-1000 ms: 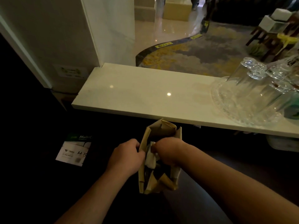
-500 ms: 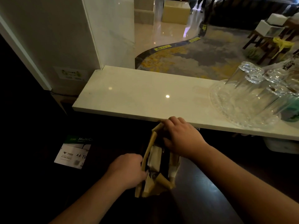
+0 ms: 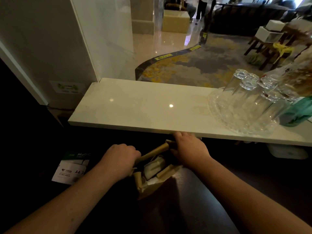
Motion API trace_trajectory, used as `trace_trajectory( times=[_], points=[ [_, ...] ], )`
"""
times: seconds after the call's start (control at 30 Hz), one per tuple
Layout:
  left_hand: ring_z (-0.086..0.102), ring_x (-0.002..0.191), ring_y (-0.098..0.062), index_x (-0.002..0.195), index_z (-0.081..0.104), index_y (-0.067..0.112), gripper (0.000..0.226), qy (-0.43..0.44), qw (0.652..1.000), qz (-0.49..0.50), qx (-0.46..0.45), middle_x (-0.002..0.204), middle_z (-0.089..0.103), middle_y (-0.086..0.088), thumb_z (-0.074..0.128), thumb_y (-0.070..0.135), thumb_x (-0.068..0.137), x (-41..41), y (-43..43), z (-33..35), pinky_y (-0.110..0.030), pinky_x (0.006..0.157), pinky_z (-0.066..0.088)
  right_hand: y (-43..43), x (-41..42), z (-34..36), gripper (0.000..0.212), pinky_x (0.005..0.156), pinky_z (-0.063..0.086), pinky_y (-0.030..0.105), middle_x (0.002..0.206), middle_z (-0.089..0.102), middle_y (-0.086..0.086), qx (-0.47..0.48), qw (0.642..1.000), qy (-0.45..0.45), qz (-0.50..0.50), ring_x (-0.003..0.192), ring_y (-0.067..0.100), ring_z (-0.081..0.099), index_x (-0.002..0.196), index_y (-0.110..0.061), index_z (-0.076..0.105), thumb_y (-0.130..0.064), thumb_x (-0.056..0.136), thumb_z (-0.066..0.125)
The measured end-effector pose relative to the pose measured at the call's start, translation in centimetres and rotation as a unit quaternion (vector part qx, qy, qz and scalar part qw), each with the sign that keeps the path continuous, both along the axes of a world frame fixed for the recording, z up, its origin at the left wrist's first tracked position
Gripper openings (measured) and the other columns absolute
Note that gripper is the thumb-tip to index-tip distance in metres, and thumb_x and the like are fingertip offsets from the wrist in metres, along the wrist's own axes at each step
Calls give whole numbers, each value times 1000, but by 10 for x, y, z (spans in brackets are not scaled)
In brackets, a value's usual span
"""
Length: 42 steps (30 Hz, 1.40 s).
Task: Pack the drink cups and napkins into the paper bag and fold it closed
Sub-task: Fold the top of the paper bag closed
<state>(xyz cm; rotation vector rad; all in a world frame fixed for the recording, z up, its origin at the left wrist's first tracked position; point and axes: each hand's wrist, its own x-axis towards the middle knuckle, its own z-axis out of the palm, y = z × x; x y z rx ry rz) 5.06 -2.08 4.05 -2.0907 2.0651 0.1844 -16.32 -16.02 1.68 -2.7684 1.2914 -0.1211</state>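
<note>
A brown paper bag [image 3: 152, 184] stands on the dark lower surface just below the white counter's front edge. Its mouth gapes, and white napkins [image 3: 154, 168] show inside; any cups in it are hidden. My left hand [image 3: 120, 160] grips the bag's left rim. My right hand [image 3: 189, 150] holds the far rim, where the paper is rolled or folded over into a tan strip [image 3: 156, 152] that runs between both hands.
The white stone counter [image 3: 135, 108] runs across the middle. A glass tray [image 3: 224, 119] with several upturned drinking glasses sits at its right end, beside a green packet [image 3: 297, 112]. A ream of A4 paper [image 3: 71, 169] lies at lower left. A white wall stands far left.
My right hand came out of the bag's mouth and took hold of its far rim. The top edge is now folded into a strip between both hands.
</note>
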Motion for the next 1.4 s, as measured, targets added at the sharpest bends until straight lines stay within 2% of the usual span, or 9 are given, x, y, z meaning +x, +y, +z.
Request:
trace_trajectory(
  times=[0.23, 0.5, 0.6, 0.7, 0.77, 0.9, 1.03, 1.27, 1.4],
  points=[
    [68, 93, -23, 113, 61, 25, 24, -31, 999, 24, -4, 106, 69, 0, 69, 32, 91, 9, -9, -13, -35, 69, 42, -2, -1, 13, 10, 51, 51, 31, 58, 63, 3, 269, 931, 213, -123, 54, 17, 64, 78, -12, 68, -15, 81, 77],
    [68, 83, -21, 110, 61, 25, 20, 41, 994, -16, -103, 96, 71, 3, 50, 34, 97, 7, -6, -9, -39, 69, 54, 19, 21, 12, 71, 91, 51, 44, 129, 56, 5, 29, 994, 60, 90, 119, 31, 52, 144, -26, 36, -49, 84, 66],
    [62, 107, -22, 138, 56, 27, 51, 94, 993, 37, -67, 128, 67, 0, 39, 54, 99, -1, -1, -5, -45, 91, 54, 16, 33, 11, 25, 73, 51, 40, 105, 61, 2, 36, 990, 69, 118, 98, 28, 60, 116, -25, 58, -36, 93, 56],
    [33, 146, -25, 165, -7, 29, 137, 120, 989, 71, 39, 168, 24, 2, 45, 101, 60, -10, 16, -7, -51, 119, 33, 10, 31, 12, 16, 63, 52, 37, 90, 61, -2, 54, 991, 32, 122, 82, 23, 63, 96, -25, 63, -34, 95, 50],
    [23, 151, -27, 159, -26, 31, 149, 83, 995, 35, 40, 171, 12, 0, 51, 102, 53, -16, 27, -16, -54, 124, 21, 7, 27, 15, 22, 66, 55, 40, 93, 65, -2, 60, 989, 8, 134, 83, 22, 64, 98, -25, 69, -35, 95, 49],
    [55, 121, -22, 161, 22, 23, 92, 61, 993, 13, -99, 142, 53, 1, 66, 56, 87, -13, 24, -35, -41, 102, 46, 1, 16, 21, 27, 79, 55, 39, 110, 70, -5, 99, 980, -23, 170, 97, 17, 64, 116, -28, 72, -34, 97, 53],
    [65, 84, -17, 101, 68, 28, 15, 119, 977, 44, -171, 92, 68, 7, 68, 41, 93, -4, 17, -36, -33, 66, 48, -1, 3, 20, 28, 82, 51, 32, 110, 69, -8, 124, 972, -39, 195, 100, 11, 62, 121, -30, 71, -36, 100, 54],
    [63, 84, -22, 90, 74, 23, 12, 168, 972, 100, -134, 88, 67, 4, 63, 21, 88, 1, 7, -33, -34, 64, 48, 6, -10, 18, 38, 73, 52, 33, 89, 60, -12, 210, 960, -79, 167, 83, 3, 58, 87, -32, 70, -56, 100, 44],
    [62, 86, -19, 91, 72, 26, 8, 159, 975, 94, -125, 90, 66, 6, 65, 24, 89, 3, 4, -32, -32, 64, 42, 0, -6, 10, 26, 74, 54, 30, 92, 64, -14, 286, 950, -101, 71, 83, 2, 61, 99, -34, 72, -56, 93, 59]
  ],
)
